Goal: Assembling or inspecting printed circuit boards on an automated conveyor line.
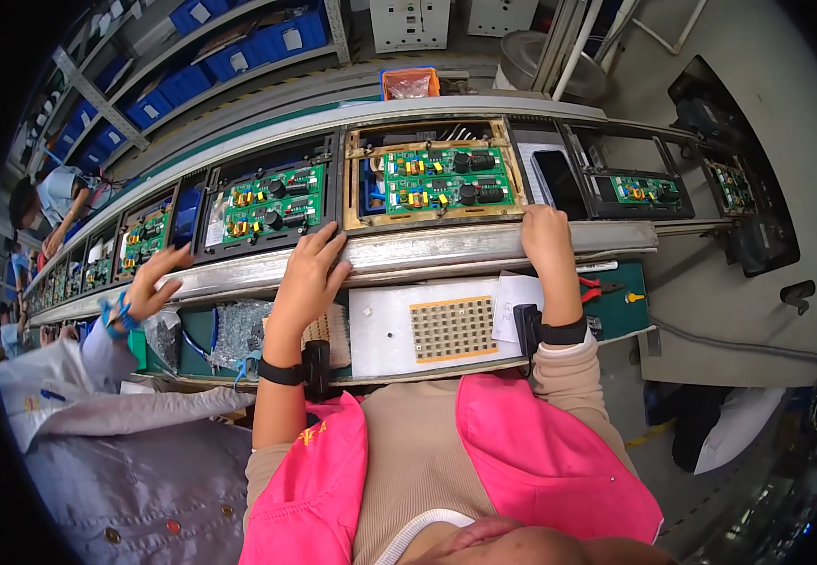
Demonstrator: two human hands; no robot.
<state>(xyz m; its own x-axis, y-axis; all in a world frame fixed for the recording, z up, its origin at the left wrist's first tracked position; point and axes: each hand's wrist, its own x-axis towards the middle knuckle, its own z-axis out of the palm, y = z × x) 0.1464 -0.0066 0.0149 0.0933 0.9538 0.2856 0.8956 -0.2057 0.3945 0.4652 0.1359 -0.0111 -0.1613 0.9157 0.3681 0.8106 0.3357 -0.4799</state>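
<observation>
Left hand [311, 267] and right hand [548, 237] were apart, one at each near corner of the tan frame [437, 220]. Left fingers spread loosely over the metal rail [427, 250]; right fingers bent at the corner, couldn't tell if gripping. Frame sat just beyond the rail, carrying a far green board [440, 162] and a near green board [446, 196]. Frame looked stiff, probably moderately heavy, not very slippery; boards likely light, rigid, fragile, tall parts easy to knock. Best hold: frame's bare side bars, or board edges, clear of components. Frame's long axis ran left to right along the rail, right end slightly farther out; boards lay flat, same direction, black cylinders [468, 194] toward the right.
</observation>
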